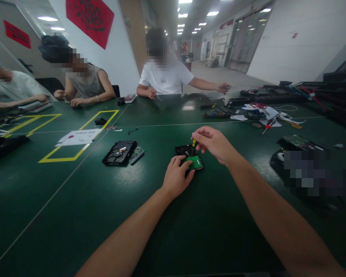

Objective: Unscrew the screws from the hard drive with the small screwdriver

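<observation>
A hard drive (187,150) with a green circuit board (196,163) lies on the table in front of me. My left hand (177,175) grips its near left side, fingers over the board and thumb along the near edge. Above the drive, my right hand (215,144) pinches a yellow and black screwdriver (193,144), held upright. Its tip points down at the board's far edge; whether it touches a screw is too small to tell. To the left rests another black hard drive (120,152), with a loose circuit board (137,155) against its right side.
Yellow tape (60,159) and a paper sheet (79,137) mark the green table (103,215). Cables and tools (219,111) lie at the far right, near a red-tipped screwdriver (266,127). Another drive (301,142) sits at right. Across the table, a person in white (164,79) and others sit.
</observation>
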A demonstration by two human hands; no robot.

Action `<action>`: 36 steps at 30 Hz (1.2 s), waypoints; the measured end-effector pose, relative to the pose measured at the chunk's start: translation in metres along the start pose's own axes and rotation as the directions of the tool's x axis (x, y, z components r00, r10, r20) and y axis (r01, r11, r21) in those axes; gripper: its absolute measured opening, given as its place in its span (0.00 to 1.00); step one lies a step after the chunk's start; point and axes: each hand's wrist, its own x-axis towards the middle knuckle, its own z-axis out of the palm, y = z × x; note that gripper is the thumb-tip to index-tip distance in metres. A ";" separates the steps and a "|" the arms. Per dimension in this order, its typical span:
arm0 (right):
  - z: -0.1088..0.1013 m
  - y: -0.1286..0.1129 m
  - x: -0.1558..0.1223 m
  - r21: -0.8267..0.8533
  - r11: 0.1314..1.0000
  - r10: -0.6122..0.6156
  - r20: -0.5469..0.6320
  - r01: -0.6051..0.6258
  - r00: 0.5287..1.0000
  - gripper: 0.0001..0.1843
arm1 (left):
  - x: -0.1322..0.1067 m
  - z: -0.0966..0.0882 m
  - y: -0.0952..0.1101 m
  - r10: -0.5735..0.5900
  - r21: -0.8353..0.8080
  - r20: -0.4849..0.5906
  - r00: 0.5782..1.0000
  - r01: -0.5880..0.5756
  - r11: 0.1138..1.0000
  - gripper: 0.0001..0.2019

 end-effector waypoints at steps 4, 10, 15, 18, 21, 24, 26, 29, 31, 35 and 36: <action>-0.001 0.001 0.001 0.034 0.998 0.054 0.000 -0.054 0.999 0.10 | 0.000 0.000 0.000 0.001 0.003 0.006 1.000 -0.001 1.000 0.17; 0.003 0.003 0.001 0.085 0.991 0.105 0.015 -0.106 0.994 0.12 | 0.000 0.000 0.000 -0.009 0.012 0.015 1.000 0.008 1.000 0.17; 0.004 0.004 0.001 0.084 0.993 0.089 -0.016 -0.087 0.996 0.11 | 0.001 0.000 0.001 -0.007 0.003 0.014 1.000 0.007 1.000 0.17; 0.002 0.003 0.001 0.080 0.994 0.073 0.009 -0.073 0.997 0.10 | 0.001 0.000 0.001 -0.007 0.000 0.010 1.000 0.007 1.000 0.17; 0.001 0.003 0.002 0.095 0.993 0.068 0.023 -0.069 0.997 0.11 | 0.000 0.000 0.000 -0.009 0.003 0.010 1.000 0.009 1.000 0.17; 0.001 0.003 0.002 0.124 0.989 0.081 0.019 -0.083 0.997 0.13 | 0.000 0.000 0.000 -0.004 -0.001 0.008 1.000 0.004 1.000 0.17; 0.002 0.004 0.001 0.118 0.990 0.081 0.019 -0.083 0.997 0.14 | -0.001 0.001 0.000 -0.002 0.000 0.006 1.000 0.002 1.000 0.17; 0.003 0.004 0.001 0.064 0.996 0.055 0.010 -0.056 0.998 0.12 | -0.001 0.000 0.001 -0.004 0.003 0.007 1.000 0.004 1.000 0.17; 0.003 0.004 0.000 0.049 0.998 0.045 -0.012 -0.045 0.999 0.11 | -0.001 0.000 0.001 0.002 0.001 0.009 1.000 -0.002 1.000 0.17; 0.003 0.003 0.001 0.091 0.993 0.079 -0.052 -0.074 0.996 0.09 | 0.000 -0.001 0.001 -0.003 -0.002 0.008 1.000 0.003 1.000 0.17; 0.003 0.002 0.001 0.097 0.992 0.086 -0.049 -0.081 0.995 0.08 | 0.000 -0.001 0.001 -0.002 -0.002 0.007 1.000 0.002 1.000 0.17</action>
